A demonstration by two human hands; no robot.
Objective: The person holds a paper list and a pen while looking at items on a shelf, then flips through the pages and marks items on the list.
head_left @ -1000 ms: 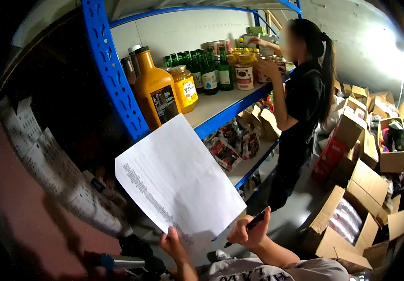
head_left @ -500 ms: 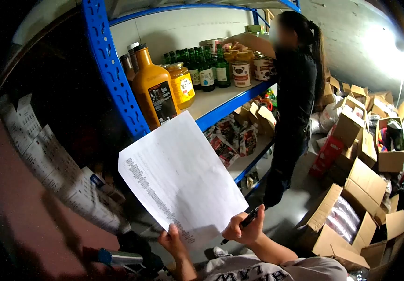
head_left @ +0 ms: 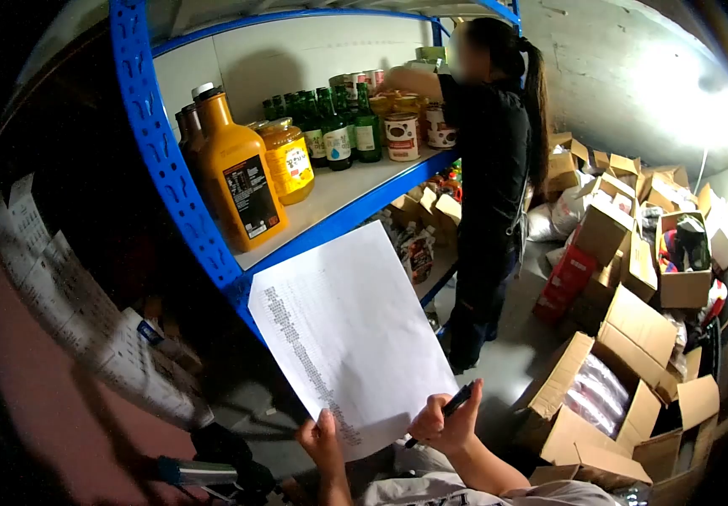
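Observation:
A white printed sheet of paper [head_left: 355, 329] with a narrow column of text spreads out in front of me. My left hand [head_left: 323, 443] pinches its lower left edge between thumb and fingers. At the sheet's lower right corner, my right hand [head_left: 448, 422] is closed around a black pen [head_left: 458, 399], whose tip points down and left. Beyond the paper, a blue-framed shelf [head_left: 330, 215] carries a large orange bottle [head_left: 241, 177], a jar with a yellow label [head_left: 286, 160], green bottles [head_left: 336, 139] and a can with a panda-like picture [head_left: 402, 137].
A person in dark clothes [head_left: 494, 152] stands at the shelf, one arm reaching among the cans. Open cardboard boxes [head_left: 642, 333] and a red box [head_left: 568, 282] crowd the floor at right. Printed sheets [head_left: 85, 304] hang at left.
The view has shifted, so the shelf and the person appear further left. The paper sits slightly lower and further right, revealing the orange bottle's base. Both hands keep their hold.

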